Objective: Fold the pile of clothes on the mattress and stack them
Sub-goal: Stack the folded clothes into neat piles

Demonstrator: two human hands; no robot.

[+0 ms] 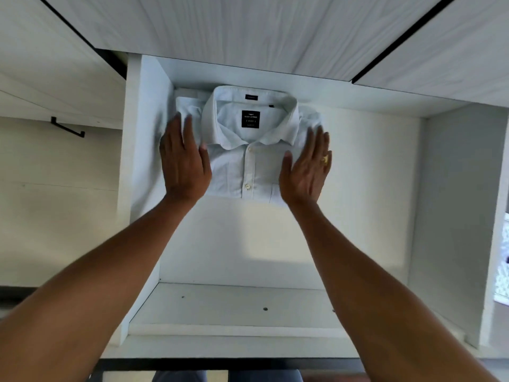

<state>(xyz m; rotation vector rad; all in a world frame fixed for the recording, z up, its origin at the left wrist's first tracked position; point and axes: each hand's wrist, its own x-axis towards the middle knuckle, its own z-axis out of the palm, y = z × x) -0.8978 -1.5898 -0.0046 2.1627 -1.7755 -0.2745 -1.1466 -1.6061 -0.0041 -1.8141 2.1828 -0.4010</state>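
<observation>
**Shirt, folded, set on a cupboard shelf and squared from both sides**

The shirt [242,166] lies front up on a white shelf [248,244]. Its collar [220,128] points away from us, and a dark label [251,119] shows inside the neck. It sits toward the back left of the shelf, close to the side wall [148,133], with bare board in front and to its right. A pale edge shows behind its left shoulder; we cannot tell whether this is a second garment or part of the same one.

The left hand [183,164] rests flat on the shirt's left edge, fingers straight and together, thumb lying on the front. The right hand [304,172], which wears a ring [325,160], stands against the right edge with its palm turned inward and fingers straight. Neither hand grasps any cloth.

We judge this to be the stacking step, with the fold already made. To do it well, we press both sides inward evenly so that the edges stay parallel and the buttons [247,186] stay centred. We keep the fingers straight rather than pinching, since a pinch would pull the tucked sleeves out. We then lift the hands straight off, without dragging across the front.
</observation>
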